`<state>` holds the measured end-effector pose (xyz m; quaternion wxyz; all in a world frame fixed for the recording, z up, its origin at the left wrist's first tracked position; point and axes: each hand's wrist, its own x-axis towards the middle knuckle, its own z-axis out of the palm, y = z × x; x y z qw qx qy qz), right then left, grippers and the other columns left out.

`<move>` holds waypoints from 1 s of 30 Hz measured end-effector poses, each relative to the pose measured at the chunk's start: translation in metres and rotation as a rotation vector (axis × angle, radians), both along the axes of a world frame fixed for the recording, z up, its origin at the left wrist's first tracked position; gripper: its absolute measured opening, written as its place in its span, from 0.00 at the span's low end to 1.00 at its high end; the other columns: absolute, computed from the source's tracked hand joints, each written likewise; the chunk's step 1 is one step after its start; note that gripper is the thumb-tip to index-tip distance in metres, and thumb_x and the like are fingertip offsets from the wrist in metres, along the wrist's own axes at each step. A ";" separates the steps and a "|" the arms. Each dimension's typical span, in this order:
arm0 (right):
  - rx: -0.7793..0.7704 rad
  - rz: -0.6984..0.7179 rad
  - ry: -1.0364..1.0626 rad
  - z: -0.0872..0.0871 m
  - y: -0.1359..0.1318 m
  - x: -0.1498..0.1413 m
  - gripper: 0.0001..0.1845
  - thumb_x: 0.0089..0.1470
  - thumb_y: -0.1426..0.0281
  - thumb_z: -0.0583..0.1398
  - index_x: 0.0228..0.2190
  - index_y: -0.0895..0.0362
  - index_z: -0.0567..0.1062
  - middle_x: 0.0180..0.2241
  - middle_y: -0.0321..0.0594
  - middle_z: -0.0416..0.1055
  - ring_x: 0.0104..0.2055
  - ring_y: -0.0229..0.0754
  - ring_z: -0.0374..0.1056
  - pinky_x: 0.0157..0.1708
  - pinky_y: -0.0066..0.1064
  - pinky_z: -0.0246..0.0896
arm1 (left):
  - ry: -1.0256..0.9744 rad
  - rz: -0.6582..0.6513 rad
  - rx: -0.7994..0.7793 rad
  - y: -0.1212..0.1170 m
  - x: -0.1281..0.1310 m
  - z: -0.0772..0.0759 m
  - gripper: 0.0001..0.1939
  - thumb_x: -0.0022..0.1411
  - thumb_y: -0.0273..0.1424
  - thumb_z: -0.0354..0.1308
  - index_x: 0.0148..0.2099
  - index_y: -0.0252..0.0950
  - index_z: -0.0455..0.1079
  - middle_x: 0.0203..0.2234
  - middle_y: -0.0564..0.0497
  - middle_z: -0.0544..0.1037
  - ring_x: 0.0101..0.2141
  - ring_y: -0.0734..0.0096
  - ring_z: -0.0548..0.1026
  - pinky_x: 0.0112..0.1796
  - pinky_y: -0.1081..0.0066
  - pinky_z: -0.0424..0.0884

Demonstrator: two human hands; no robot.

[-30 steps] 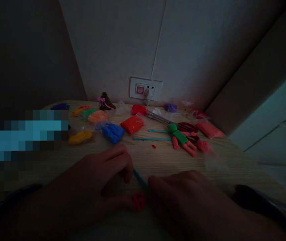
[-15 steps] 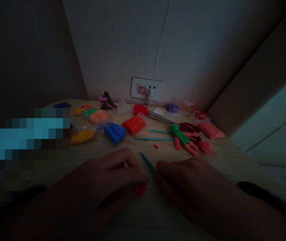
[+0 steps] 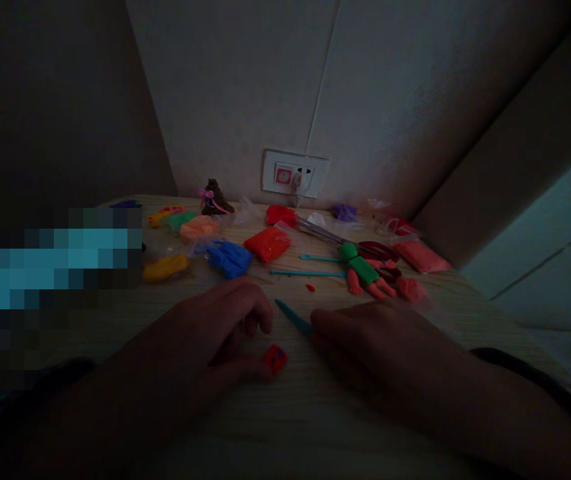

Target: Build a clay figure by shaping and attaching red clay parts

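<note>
A small red clay cube (image 3: 275, 359) with dark blue marks lies on the wooden table. My left hand (image 3: 215, 333) is beside it, thumb tip against its near-left edge. The curled fingers are lifted apart from the thumb. Closed around a blue pointed clay modelling tool (image 3: 293, 317), my right hand (image 3: 365, 340) rests to the right, the blade pointing up and left. A tiny red clay scrap (image 3: 310, 288) sits beyond the tool's tip. Farther back lies a clay doll (image 3: 361, 265) in green with pink limbs.
Blue (image 3: 228, 258), orange-red (image 3: 268, 244) and yellow (image 3: 165, 268) clay packets lie across the back. Red-handled scissors (image 3: 328, 233) and two thin blue sticks (image 3: 308, 273) are near the doll. A brown clay figure (image 3: 215, 198) stands by the wall below a socket (image 3: 294, 175).
My left index finger has come up off the red cube, uncovering its marked faces. The cube appears slightly turned. My right hand keeps hold of the modelling tool, almost in place.
</note>
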<state>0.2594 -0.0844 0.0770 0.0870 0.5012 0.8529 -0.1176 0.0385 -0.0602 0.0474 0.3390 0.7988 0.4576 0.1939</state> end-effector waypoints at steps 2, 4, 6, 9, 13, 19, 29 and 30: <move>-0.095 0.033 0.010 -0.001 0.000 0.000 0.08 0.57 0.78 0.66 0.30 0.56 0.73 0.30 0.38 0.82 0.27 0.39 0.74 0.27 0.30 0.49 | -0.011 -0.002 0.003 0.001 0.000 0.000 0.05 0.59 0.37 0.60 0.35 0.42 0.69 0.25 0.58 0.71 0.24 0.68 0.67 0.24 0.71 0.61; -0.134 0.054 0.012 -0.002 0.000 -0.001 0.08 0.57 0.78 0.66 0.30 0.55 0.73 0.31 0.38 0.82 0.27 0.38 0.73 0.26 0.30 0.48 | -0.024 -0.010 0.001 0.002 0.000 0.000 0.05 0.60 0.36 0.60 0.35 0.42 0.69 0.26 0.58 0.73 0.25 0.67 0.68 0.25 0.70 0.62; -0.005 0.013 0.003 -0.003 0.001 0.000 0.07 0.59 0.77 0.65 0.31 0.55 0.74 0.30 0.39 0.81 0.28 0.40 0.73 0.28 0.31 0.47 | -0.021 -0.019 0.005 0.004 -0.003 0.000 0.05 0.61 0.37 0.61 0.36 0.42 0.72 0.29 0.57 0.75 0.27 0.66 0.71 0.27 0.70 0.64; -0.036 0.039 0.021 -0.004 0.005 0.003 0.07 0.61 0.76 0.64 0.31 0.56 0.73 0.31 0.40 0.81 0.29 0.40 0.72 0.28 0.32 0.46 | 0.011 -0.075 0.062 0.008 -0.013 0.001 0.06 0.64 0.37 0.61 0.38 0.44 0.78 0.37 0.55 0.78 0.33 0.66 0.75 0.33 0.69 0.69; 0.059 -0.019 0.015 -0.007 0.013 0.006 0.11 0.68 0.73 0.57 0.31 0.56 0.74 0.28 0.41 0.79 0.28 0.41 0.71 0.29 0.33 0.46 | 0.057 -0.099 0.052 0.004 -0.023 -0.002 0.06 0.62 0.37 0.67 0.42 0.46 0.81 0.39 0.58 0.78 0.26 0.72 0.72 0.28 0.73 0.67; 0.078 -0.070 0.029 -0.008 0.010 0.005 0.14 0.69 0.71 0.57 0.30 0.56 0.75 0.28 0.41 0.79 0.29 0.43 0.72 0.30 0.34 0.46 | -0.010 -0.090 0.054 -0.006 -0.010 -0.003 0.05 0.62 0.34 0.64 0.38 0.44 0.82 0.41 0.56 0.79 0.37 0.66 0.78 0.39 0.70 0.72; -0.015 -0.077 0.068 -0.006 0.008 0.006 0.15 0.70 0.70 0.56 0.31 0.56 0.76 0.28 0.40 0.77 0.30 0.41 0.70 0.33 0.34 0.50 | -0.073 -0.102 0.049 -0.007 -0.010 -0.005 0.14 0.64 0.33 0.65 0.51 0.51 0.81 0.46 0.57 0.81 0.43 0.63 0.80 0.47 0.67 0.76; -0.018 -0.072 0.072 -0.006 0.008 0.006 0.15 0.70 0.70 0.56 0.30 0.56 0.75 0.27 0.39 0.77 0.29 0.41 0.69 0.32 0.34 0.50 | -0.061 -0.079 0.059 -0.008 -0.009 -0.006 0.13 0.63 0.33 0.66 0.50 0.49 0.81 0.46 0.57 0.81 0.44 0.62 0.80 0.47 0.66 0.76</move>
